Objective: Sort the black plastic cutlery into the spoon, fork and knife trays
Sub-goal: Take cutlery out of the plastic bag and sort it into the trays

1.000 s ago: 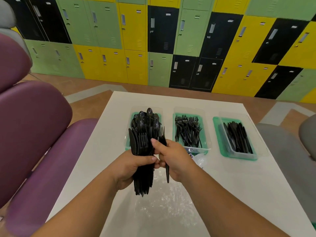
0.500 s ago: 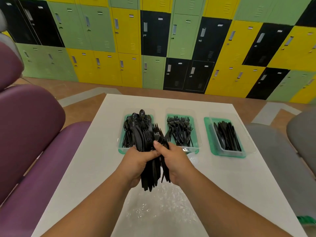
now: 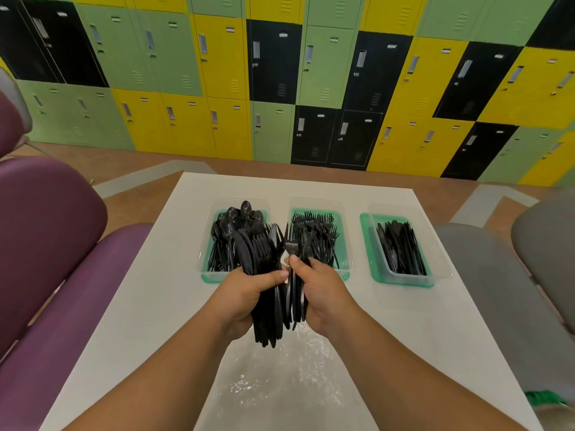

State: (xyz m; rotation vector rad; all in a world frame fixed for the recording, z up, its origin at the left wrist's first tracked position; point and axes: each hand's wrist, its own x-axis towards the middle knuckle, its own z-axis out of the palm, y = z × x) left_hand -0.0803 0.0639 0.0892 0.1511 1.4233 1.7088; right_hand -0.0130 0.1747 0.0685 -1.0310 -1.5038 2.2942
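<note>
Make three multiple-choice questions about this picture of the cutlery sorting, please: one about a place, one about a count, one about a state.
1. Where in the row does the clear tray of black plastic knives stand?
A) left end
B) middle
C) right end

2. How many clear trays on green bases stand on the white table?
A) two
B) three
C) four

3. What does the left hand do?
A) lies flat on the table
B) grips a thick bundle of black plastic cutlery
C) lifts an empty tray

Answers:
1 C: the spoon tray and the fork tray lie to its left.
2 B: spoons, forks and knives each have one tray.
3 B: its fingers curl round the bundle, and the right hand pinches pieces at its edge.
</note>
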